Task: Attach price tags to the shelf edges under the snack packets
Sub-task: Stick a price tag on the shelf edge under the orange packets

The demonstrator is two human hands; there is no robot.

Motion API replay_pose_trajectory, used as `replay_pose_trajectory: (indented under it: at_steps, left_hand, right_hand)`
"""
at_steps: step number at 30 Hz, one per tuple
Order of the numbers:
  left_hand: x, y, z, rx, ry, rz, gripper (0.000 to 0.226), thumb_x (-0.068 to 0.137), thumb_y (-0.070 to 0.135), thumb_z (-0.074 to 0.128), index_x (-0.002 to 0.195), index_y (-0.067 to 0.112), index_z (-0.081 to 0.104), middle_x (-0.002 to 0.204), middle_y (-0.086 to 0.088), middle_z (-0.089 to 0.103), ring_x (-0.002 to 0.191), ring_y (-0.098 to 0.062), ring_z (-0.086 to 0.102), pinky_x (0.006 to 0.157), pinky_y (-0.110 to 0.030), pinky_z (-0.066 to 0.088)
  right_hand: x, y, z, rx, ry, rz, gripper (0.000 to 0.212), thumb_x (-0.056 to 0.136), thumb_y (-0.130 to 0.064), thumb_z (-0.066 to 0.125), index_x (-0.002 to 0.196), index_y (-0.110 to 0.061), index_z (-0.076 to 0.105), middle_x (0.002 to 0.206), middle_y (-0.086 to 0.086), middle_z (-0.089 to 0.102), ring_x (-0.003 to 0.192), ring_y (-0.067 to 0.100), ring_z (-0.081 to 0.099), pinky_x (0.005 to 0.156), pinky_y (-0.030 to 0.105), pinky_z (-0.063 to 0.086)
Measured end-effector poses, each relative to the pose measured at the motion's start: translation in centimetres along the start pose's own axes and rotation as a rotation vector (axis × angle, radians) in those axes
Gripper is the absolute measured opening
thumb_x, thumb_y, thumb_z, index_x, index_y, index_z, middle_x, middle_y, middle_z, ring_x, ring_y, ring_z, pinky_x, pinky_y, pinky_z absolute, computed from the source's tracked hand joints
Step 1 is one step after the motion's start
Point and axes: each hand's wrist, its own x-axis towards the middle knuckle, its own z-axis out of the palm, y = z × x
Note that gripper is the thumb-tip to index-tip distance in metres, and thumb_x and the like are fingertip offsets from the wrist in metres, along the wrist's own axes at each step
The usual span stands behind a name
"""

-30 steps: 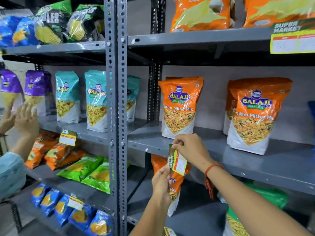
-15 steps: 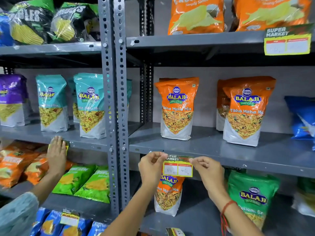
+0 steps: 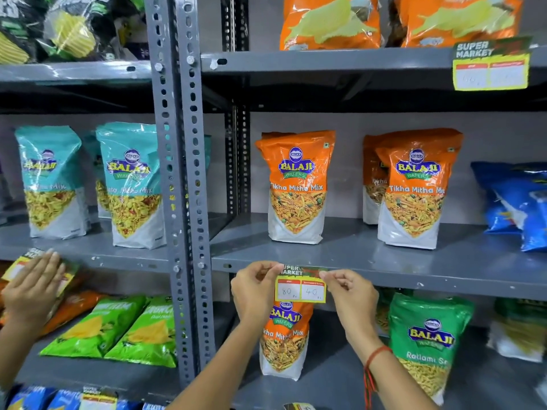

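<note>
A yellow and green price tag reading 80 and 40 lies flat against the grey shelf edge, directly below an orange snack packet. My left hand pinches the tag's upper left corner. My right hand pinches its upper right corner. A second orange packet stands further right on the same shelf.
Another person's hand presses a tag on the left rack's shelf edge. A grey perforated upright divides the racks. One more tag hangs from the upper shelf at right. Teal, green and blue packets fill nearby shelves.
One second ago the tag was tilted and held below the shelf; both hands have since turned it level and brought it up against the shelf edge. The view has shifted slightly right.
</note>
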Motion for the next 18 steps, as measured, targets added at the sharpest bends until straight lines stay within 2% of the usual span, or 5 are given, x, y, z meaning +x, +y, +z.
replay_pose_trajectory:
  at_steps: [7,10,12,15,18]
  left_hand:
    - [0.4,-0.2,-0.1,0.052,0.067,0.038,0.021,0.072,0.043,0.08,0.071,0.03,0.063,0.064,0.014,0.065,0.066,-0.002,0.064,0.059,-0.022,0.051]
    - [0.6,-0.4,-0.7,0.054,0.082,0.028,0.035,0.067,0.046,0.082,0.076,0.026,0.055,0.063,0.01,0.064,0.064,-0.005,0.061,0.057,-0.023,0.046]
    - [0.6,-0.9,-1.1,0.032,0.086,0.02,0.035,0.068,0.046,0.082,0.074,0.027,0.054,0.063,0.008,0.064,0.064,-0.008,0.062,0.057,-0.025,0.046]
    - [-0.1,-2.9,-1.6,-0.085,0.138,-0.059,0.03,0.072,0.046,0.079,0.071,0.027,0.056,0.065,0.005,0.066,0.063,-0.011,0.062,0.057,-0.024,0.045]
    - [-2.3,-6.1,-1.6,-0.171,0.159,-0.184,0.03,0.078,0.045,0.074,0.075,0.017,0.065,0.067,0.001,0.068,0.062,-0.009,0.061,0.055,-0.019,0.04]
  right_hand:
    - [0.2,-0.6,-0.1,-0.183,0.083,-0.1,0.025,0.071,-0.039,0.08,0.065,-0.017,0.07,0.056,-0.013,0.066,0.06,-0.004,0.065,0.047,0.013,0.043]
    - [0.5,-0.8,-0.7,-0.266,0.155,-0.101,0.046,0.063,-0.047,0.081,0.069,-0.013,0.051,0.053,-0.007,0.058,0.052,0.006,0.055,0.045,0.022,0.032]
    - [0.6,-0.4,-1.2,-0.281,0.173,-0.092,0.052,0.063,-0.046,0.082,0.073,-0.012,0.044,0.053,-0.004,0.058,0.054,0.014,0.055,0.049,0.027,0.036]
    - [0.1,0.8,-1.8,-0.204,0.191,-0.093,0.043,0.066,-0.037,0.083,0.073,-0.016,0.046,0.058,-0.003,0.061,0.059,0.022,0.06,0.059,0.037,0.048]
    - [-1.6,2.5,-2.3,-0.133,0.151,-0.116,0.031,0.072,-0.032,0.08,0.073,-0.018,0.052,0.06,-0.006,0.06,0.059,0.013,0.06,0.059,0.031,0.049]
